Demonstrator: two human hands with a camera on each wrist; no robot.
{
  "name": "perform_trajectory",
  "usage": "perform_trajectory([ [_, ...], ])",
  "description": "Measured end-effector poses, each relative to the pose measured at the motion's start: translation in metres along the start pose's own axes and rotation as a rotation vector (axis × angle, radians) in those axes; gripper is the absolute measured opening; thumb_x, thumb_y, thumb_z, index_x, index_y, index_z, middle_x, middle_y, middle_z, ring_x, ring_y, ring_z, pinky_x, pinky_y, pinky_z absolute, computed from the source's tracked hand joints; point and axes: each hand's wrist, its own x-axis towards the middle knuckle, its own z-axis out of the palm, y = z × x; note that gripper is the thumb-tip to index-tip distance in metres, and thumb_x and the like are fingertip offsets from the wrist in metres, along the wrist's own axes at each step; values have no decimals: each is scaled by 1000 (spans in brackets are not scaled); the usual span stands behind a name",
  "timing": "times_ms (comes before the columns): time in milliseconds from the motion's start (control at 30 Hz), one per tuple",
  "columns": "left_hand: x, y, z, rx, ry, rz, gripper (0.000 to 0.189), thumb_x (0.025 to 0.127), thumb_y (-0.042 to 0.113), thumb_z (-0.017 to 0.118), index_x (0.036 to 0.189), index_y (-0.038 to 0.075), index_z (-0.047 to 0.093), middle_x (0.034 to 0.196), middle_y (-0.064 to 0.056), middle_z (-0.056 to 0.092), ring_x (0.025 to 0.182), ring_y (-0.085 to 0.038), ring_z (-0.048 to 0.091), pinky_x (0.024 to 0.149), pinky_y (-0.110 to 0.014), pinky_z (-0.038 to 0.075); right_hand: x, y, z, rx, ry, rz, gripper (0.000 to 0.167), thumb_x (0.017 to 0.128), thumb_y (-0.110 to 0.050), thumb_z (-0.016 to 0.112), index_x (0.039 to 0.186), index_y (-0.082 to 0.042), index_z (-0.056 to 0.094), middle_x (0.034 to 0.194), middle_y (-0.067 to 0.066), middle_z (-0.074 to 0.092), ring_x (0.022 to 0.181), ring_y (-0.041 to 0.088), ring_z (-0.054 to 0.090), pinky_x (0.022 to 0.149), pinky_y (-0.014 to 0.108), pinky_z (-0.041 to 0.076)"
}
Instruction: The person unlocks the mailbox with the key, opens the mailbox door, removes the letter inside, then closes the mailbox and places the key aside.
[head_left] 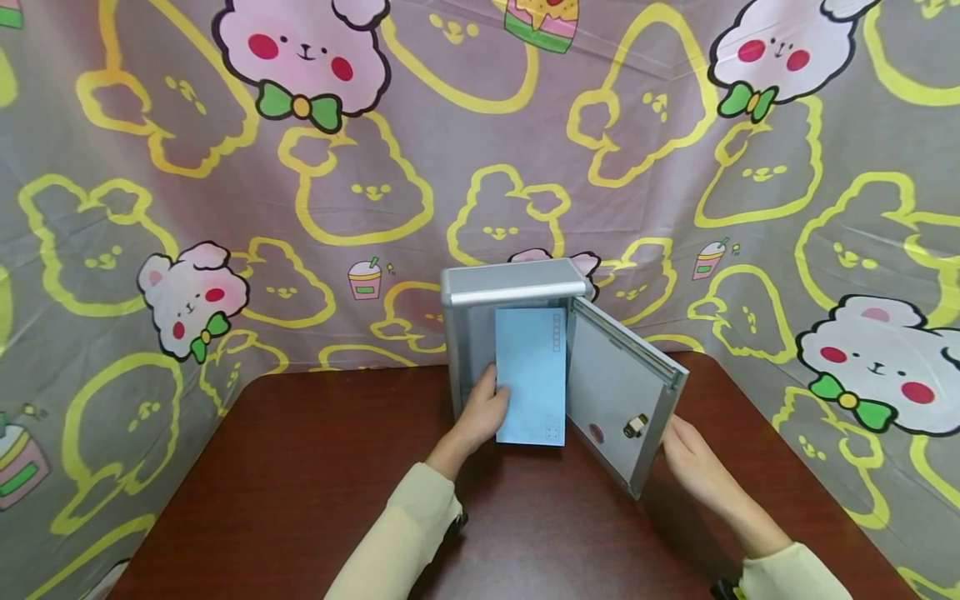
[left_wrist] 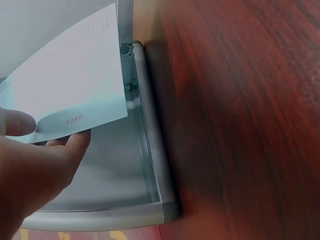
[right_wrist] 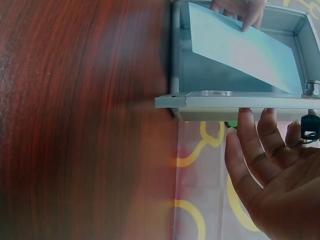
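A light blue envelope (head_left: 531, 375) stands upright at the mouth of a grey metal mailbox (head_left: 517, 281). My left hand (head_left: 483, 406) pinches its left edge, thumb on the front and fingers behind, as the left wrist view also shows of the envelope (left_wrist: 75, 75). The mailbox door (head_left: 618, 392) is swung out to the right, its lock (head_left: 636, 426) on the inner face. My right hand (right_wrist: 280, 175) touches the outer face of this door with extended fingertips. Beside those fingers a black key (right_wrist: 310, 126) hangs at the lock.
The mailbox stands on a dark reddish-brown wooden table (head_left: 315, 483), near its back edge. Behind and at both sides hangs a grey curtain (head_left: 495, 142) with yellow outlines and cartoon animals. The opened door juts forward over the table's right part.
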Motion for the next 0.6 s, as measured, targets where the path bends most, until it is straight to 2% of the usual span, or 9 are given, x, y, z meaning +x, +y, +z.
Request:
perform_trajectory([
  [200, -3, 0, -2, 6, -3, 29, 61, 108, 15, 35, 161, -7, 12, 168, -23, 14, 155, -35, 11, 125, -52, 15, 0, 0, 0, -1, -12, 23, 50, 114, -26, 28, 153, 1, 42, 141, 23, 57, 113, 0, 62, 85, 25, 56],
  [433, -7, -2, -5, 33, -10, 31, 61, 108, 14, 36, 161, -5, 14, 168, -23, 16, 155, -34, 13, 125, -51, 16, 0, 1, 0, -28, -2, 2, 48, 114, -23, 28, 149, 5, 46, 132, 22, 63, 106, 2, 64, 82, 25, 56],
  [500, -8, -1, -5, 28, -17, 32, 61, 108, 14, 36, 161, -7, 14, 168, -24, 15, 155, -35, 12, 125, -52, 15, 1, 2, -1, -33, 0, -3, 47, 114, -23, 28, 148, 4, 46, 130, 18, 65, 107, 2, 64, 82, 25, 56],
  [600, -10, 0, -6, 21, -28, 36, 61, 108, 13, 36, 160, -8, 11, 167, -26, 12, 156, -36, 10, 125, -53, 14, 1, 3, -2, -27, 2, -5, 48, 114, -23, 28, 149, 4, 46, 130, 3, 66, 108, 0, 63, 83, 24, 56],
])
